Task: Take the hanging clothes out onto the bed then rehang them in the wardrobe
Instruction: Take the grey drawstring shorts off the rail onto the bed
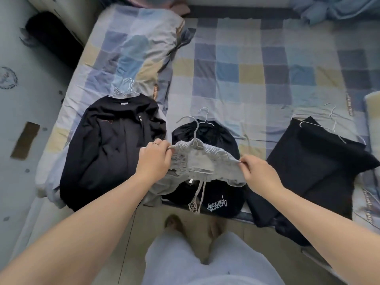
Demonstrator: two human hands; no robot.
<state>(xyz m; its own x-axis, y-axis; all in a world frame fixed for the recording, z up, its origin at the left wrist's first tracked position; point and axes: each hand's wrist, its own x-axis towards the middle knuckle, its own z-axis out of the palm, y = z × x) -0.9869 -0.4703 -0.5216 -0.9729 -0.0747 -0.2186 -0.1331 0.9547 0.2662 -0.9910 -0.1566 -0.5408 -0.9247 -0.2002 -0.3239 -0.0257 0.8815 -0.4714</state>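
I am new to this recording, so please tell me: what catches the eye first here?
In the centre, the left hand and right hand pinch the two ends of the waistband of a grey garment on a wire hanger. Around it, dark clothes lie on the checked bedsheet: a black sweatshirt at left, a black garment with white lettering beneath the grey one, a folded black garment at right.

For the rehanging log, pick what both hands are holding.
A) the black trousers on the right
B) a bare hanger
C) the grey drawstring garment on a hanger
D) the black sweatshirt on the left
C: the left hand and the right hand each pinch one end of the waistband of the grey drawstring garment, with its hanger hook sticking up between them.
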